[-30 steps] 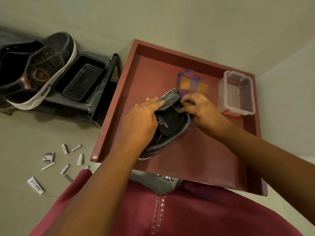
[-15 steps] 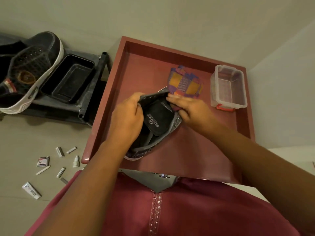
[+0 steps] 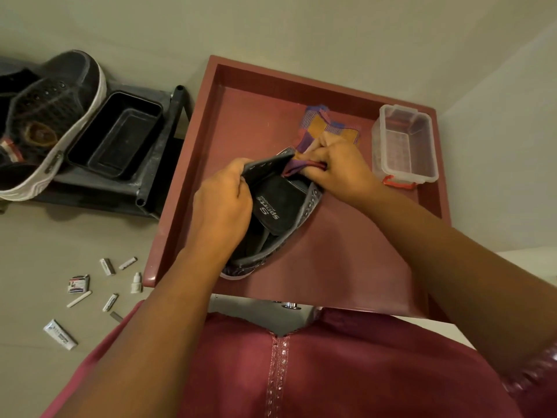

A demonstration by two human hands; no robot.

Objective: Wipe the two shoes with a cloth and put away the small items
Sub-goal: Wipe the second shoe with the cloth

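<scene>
Wiping is the step in hand, judged from how things lie. A red tray-like surface [image 3: 346, 260] with a raised rim carries the work; on it lies a dark sports shoe [image 3: 272, 212], toe toward the far rim, heel near the front edge. The left hand [image 3: 223, 203] grips the shoe's left side flap, fingers curled round it and pulling it open. The right hand [image 3: 337, 167] pinches a patterned cloth [image 3: 319, 125] — purple and orange checks — its fingers bunched on a fold pressed against the flap's far end, the rest of the cloth trailing toward the far rim.

A second shoe [image 3: 51, 125], dark with a white sole, sits on a black rack [image 3: 141, 176] to the left beside a black tub [image 3: 117, 137]; it probably waits its turn. A clear plastic box [image 3: 404, 143] stands empty in the tray's right corner, just beside the right hand. Small items [image 3: 105, 291] — tubes, a dropper bottle, a packet — lie scattered on the floor left of the tray.

Next the cloth likely has to travel along the flap and upper. Room is open toward the middle of the tray; the box crowds the right side, and the heel sits close to the front edge.
</scene>
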